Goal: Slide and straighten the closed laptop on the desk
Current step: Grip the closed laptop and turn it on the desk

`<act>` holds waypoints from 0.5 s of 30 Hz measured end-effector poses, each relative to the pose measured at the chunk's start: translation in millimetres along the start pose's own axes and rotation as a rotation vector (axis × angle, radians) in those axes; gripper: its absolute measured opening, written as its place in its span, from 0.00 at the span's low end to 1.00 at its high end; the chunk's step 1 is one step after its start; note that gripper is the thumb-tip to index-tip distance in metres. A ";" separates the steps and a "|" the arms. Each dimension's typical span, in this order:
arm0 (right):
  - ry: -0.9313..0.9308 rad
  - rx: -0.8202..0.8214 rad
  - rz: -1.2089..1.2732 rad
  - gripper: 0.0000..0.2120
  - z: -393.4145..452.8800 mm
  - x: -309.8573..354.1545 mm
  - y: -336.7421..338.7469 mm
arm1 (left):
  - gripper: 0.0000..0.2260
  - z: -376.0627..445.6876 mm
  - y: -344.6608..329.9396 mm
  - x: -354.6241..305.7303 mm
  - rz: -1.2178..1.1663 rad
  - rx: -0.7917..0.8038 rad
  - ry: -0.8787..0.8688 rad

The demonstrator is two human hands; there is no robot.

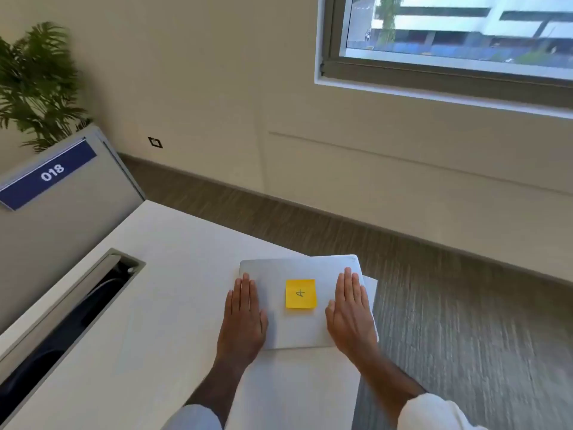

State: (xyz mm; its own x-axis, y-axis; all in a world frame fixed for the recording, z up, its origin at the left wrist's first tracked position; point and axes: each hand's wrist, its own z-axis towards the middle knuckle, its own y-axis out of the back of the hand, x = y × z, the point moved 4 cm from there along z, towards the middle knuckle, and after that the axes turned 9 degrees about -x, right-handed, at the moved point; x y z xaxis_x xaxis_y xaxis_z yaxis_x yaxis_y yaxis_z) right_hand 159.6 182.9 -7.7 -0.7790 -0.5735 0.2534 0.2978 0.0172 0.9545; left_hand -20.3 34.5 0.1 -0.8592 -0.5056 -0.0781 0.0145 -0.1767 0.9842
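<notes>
- The closed laptop [302,302] lay flat near the right front corner of the white table [173,274], its silver lid up.
- It sat slightly askew to the table's edges, and its far right corner stuck out past the table edge over the floor.
- A yellow sticky note [300,293] with a small pen mark was stuck to the middle of the lid, between my two hands.
- My left hand [243,321] was pressed flat, palm down, fingers straight and close together, on the laptop's left edge, so that part of the hand lay on the lid and part on the table.
- My right hand [352,315] was pressed flat the same way on the right side of the lid, fingers straight and together, reaching toward the far right corner.
- Neither hand gripped anything; both were spread flat against the lid.
- My white sleeves [434,412] showed at the bottom of the view.
- To the left, a long cable slot [77,308] was cut into the table top, well apart from the laptop.
- Beyond it stood a grey divider panel with a blue label [49,173] reading 018, and a green plant [34,85] behind that.
- A window [449,35] was set in the wall at the upper right, above the wood-look floor [465,305].
</notes>
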 end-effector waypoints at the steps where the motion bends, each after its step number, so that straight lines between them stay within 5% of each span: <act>1: -0.024 0.001 -0.011 0.30 1.8 -6.1 0.5 | 0.28 4.0 -1.5 0.9 0.000 0.010 0.023; 15: -0.131 0.075 -0.141 0.30 26.2 -38.1 0.3 | 0.32 25.7 -22.0 -1.3 -0.016 0.096 0.160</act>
State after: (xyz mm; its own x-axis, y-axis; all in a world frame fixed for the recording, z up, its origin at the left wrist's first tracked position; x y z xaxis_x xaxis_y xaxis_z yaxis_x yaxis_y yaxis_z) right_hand 174.8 226.2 -12.9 -0.8765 -0.4634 0.1300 0.1424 0.0082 0.9898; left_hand -32.6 60.7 -17.3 -0.7665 -0.6326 -0.1109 -0.0545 -0.1080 0.9927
